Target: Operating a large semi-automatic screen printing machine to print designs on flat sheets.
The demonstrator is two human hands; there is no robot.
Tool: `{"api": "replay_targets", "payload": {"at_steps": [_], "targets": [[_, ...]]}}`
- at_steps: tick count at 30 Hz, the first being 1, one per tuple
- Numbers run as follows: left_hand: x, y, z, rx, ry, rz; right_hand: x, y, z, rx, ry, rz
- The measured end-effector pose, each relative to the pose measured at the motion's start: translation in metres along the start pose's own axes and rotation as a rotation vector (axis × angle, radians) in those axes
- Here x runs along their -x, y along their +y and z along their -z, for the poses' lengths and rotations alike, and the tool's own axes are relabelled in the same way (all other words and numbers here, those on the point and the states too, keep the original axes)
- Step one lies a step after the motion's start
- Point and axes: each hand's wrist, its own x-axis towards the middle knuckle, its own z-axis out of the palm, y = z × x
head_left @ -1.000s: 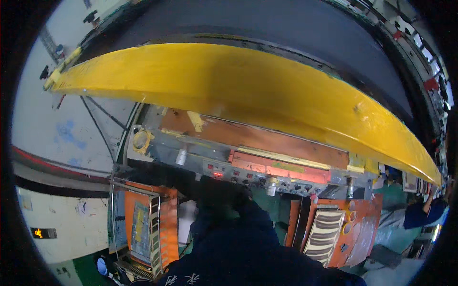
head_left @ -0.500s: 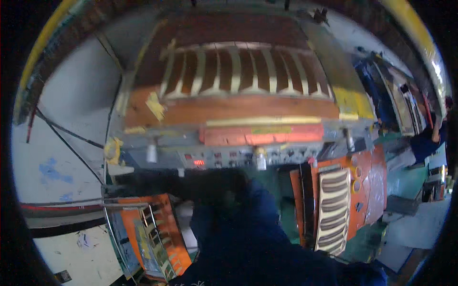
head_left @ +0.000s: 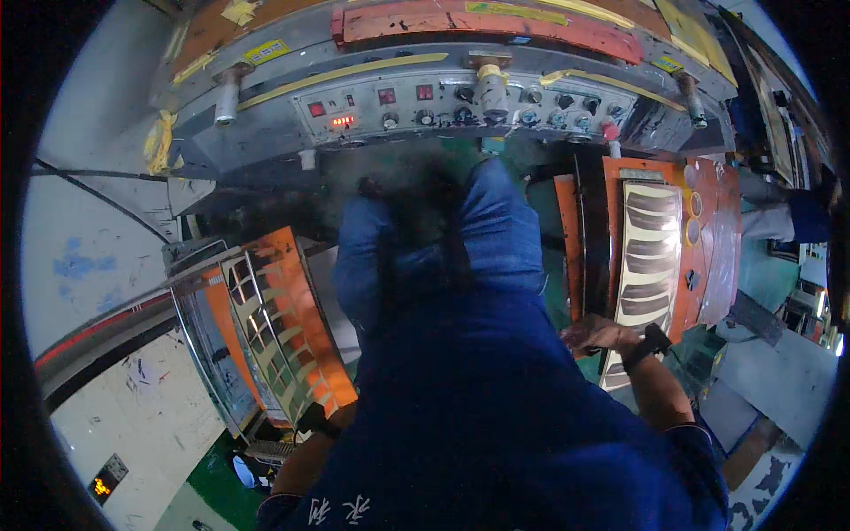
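My right hand point(head_left: 598, 336) is beside the lower end of a black panel edge point(head_left: 595, 248), close to a long cream sheet with brown curved shapes point(head_left: 651, 252). Its fingers look loosely stretched toward my body and seem to hold nothing; whether they touch the panel is unclear. My left hand point(head_left: 343, 416) is mostly hidden by my torso, its fingers out of sight. It is nearest the lower end of an orange board point(head_left: 305, 305). Next to that board lies a cream cut-out sheet point(head_left: 266, 332) under metal rods. Dark bands circle both wrists.
In front of me stands a grey machine with a control panel point(head_left: 460, 111) of knobs, red switches and a lit display. A red bar point(head_left: 487, 26) runs above it. Two yellow tape rolls point(head_left: 693, 217) lie on the right board. Another person's trouser leg point(head_left: 768, 223) shows at far right.
My view has tipped downward, so the machine front sits higher and the striped sheet on its top has left the picture. My right hand and both forearms have come into view.
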Motion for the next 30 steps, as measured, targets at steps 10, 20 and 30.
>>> {"api": "replay_targets", "payload": {"at_steps": [10,20,30], "targets": [[0.002,0.035,0.088,-0.066,0.077,-0.239,-0.012,-0.189,-0.079,0.239,0.610,0.206],[-0.028,0.220,0.106,0.017,-0.029,-0.604,-0.086,-0.219,-0.112,0.548,0.372,0.288],[-0.044,0.236,0.140,-0.123,-0.086,-0.669,-0.051,-0.274,-0.080,0.641,0.589,0.413]]}}
